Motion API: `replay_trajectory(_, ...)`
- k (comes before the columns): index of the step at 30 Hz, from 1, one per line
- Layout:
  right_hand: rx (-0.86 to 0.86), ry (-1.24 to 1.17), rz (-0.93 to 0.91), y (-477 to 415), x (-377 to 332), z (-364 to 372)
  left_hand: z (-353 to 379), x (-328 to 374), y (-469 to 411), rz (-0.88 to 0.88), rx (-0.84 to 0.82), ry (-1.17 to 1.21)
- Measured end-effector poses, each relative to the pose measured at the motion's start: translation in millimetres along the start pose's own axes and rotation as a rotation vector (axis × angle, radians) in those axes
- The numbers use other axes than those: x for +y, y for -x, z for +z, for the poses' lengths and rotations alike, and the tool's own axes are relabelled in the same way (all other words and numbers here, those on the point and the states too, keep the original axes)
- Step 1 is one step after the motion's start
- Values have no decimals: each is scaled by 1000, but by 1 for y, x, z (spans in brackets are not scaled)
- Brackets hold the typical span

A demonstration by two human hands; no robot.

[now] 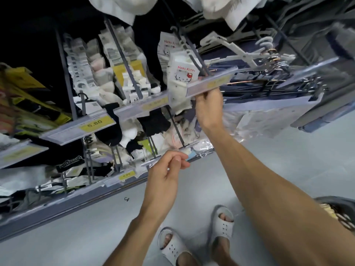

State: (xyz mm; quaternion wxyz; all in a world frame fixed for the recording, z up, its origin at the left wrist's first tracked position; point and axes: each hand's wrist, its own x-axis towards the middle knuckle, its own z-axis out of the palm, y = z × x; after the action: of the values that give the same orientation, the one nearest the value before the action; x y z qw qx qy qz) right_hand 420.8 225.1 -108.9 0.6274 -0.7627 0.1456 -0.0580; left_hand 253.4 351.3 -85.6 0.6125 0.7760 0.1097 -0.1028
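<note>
The display rack (66, 79) fills everything above and to the left of both hands, its top rows cut off by the frame and its far left a blur. Many of its sock packs are too smeared to tell apart. The grey floor (288, 154) spreads below the hands. To the right of the raised hand is a row of white hangers (240, 48) whose clothes run dark and unclear. A basket (342, 210) is clipped by the right edge, mostly hidden behind the right forearm.

The right hand (208, 110) reaches up to the price strip (211, 83). Its fingers curl against the strip's underside with the tips hidden behind it, so whether they clamp the strip or the socks hanging there cannot be told. The Hello Kitty sock pack (181, 73) hangs just left of and above that grip, on the same hook.

The left hand (167, 173) is lower, with fingers curled and thumb pressed to the forefinger beside a smaller lower strip (189, 145). Whether anything is pinched cannot be made out.

Below both hands are white sandals (172, 248), and to the left of the left forearm a tiny hook (126, 199) lies on the floor.
</note>
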Motion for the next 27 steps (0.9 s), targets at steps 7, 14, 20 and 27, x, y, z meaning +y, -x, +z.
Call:
replay_trajectory(7,-51,-125,128,158,69,-59,50,-30,17,-46,-107,-172)
replay_trajectory(14,68,-7,490,286,167,-223,217,-80,84,-149,-524,-535)
replay_trajectory(20,354,115,633,321,234,-394,366,-90,146,-144,-800,-543)
replay_trajectory(27,376,21,829,296,314,-484,505,-114,130,72,-902,-856)
